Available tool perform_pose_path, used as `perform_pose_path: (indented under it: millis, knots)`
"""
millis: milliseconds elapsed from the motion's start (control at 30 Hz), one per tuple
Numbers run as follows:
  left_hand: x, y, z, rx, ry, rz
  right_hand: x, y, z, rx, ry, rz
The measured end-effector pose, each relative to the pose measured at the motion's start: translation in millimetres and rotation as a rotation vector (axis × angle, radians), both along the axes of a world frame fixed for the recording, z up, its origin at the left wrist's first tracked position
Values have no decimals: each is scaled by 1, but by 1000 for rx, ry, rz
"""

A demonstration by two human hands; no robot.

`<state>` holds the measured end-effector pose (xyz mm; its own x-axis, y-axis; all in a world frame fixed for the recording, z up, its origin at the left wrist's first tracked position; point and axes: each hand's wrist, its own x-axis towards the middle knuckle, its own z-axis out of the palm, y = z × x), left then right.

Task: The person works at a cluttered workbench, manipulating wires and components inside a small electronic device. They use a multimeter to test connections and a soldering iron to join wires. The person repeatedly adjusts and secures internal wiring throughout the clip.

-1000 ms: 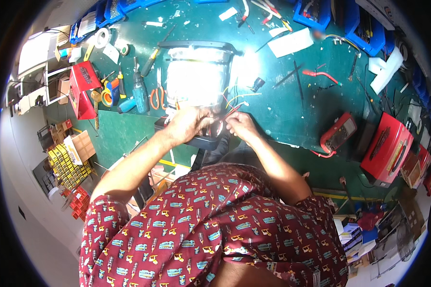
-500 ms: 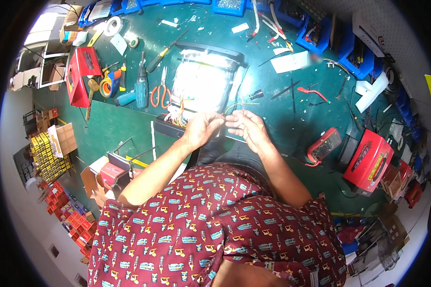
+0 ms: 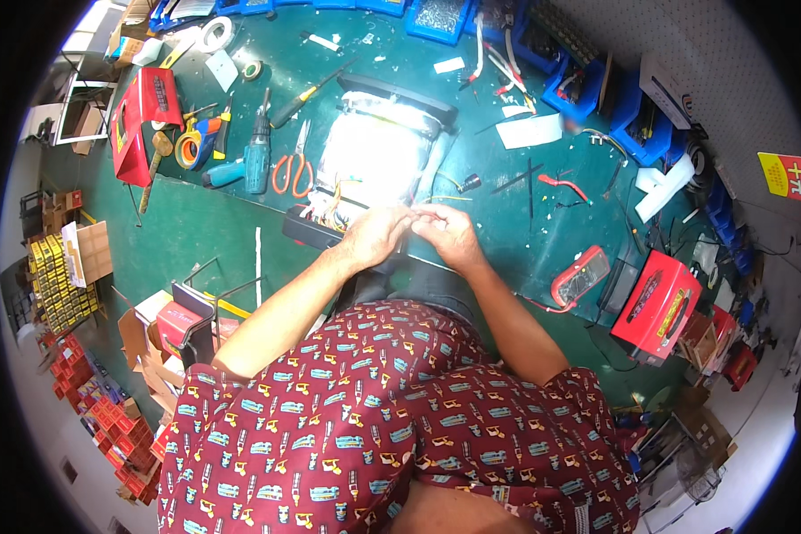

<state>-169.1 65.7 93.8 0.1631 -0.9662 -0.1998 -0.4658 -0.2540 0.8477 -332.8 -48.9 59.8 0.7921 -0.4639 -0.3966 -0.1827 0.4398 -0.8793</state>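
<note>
Where the table (image 3: 498, 222) nears its left end, a red metal panel (image 3: 135, 129) stands bent, a mallet (image 3: 157, 151) just beside it. Next come rolls of tape (image 3: 187, 149), a teal drill (image 3: 257, 158) near the front edge, a screwdriver (image 3: 295, 106) farther back, and orange-handled scissors (image 3: 297, 165). Around the middle of the front edge lies a black-framed unit (image 3: 374, 151), its face washed out by glare; coloured wires (image 3: 334, 212) bunch at its near end. Just in front of that end, the left hand (image 3: 371, 238) has thumb and fingers pinched together, and the right hand (image 3: 449, 238), also pinched, meets it fingertip to fingertip; whether something thin sits between them, I cannot tell. Beyond the right hand lies a small black cylinder (image 3: 470, 182). Farther right are a red lead (image 3: 564, 184), a red handheld meter (image 3: 581, 278) near the front edge and, toward the table's right end, a red box (image 3: 657, 307).
</note>
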Motion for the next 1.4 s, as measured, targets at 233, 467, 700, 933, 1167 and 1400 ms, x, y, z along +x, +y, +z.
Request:
perform_pose_path:
  millis: [233, 467, 700, 933, 1167, 1400]
  knots:
    - [5, 1, -3, 93, 14, -109, 3, -6, 16, -409, -8, 43]
    - [6, 0, 0, 102, 163, 49, 0, -12, 16, -510, 39, 138]
    - [2, -4, 5, 113, 70, 80, -1, -16, -6, -306, 232, 219]
    - [-6, 2, 11, 51, 8, 173, -4, -27, -12, 312, 253, 109]
    - [-10, 1, 1, 102, -162, 107, 6, -24, -5, 90, 288, 178]
    - [-12, 0, 2, 49, -164, 134, 5, -25, -5, 232, 327, 215]
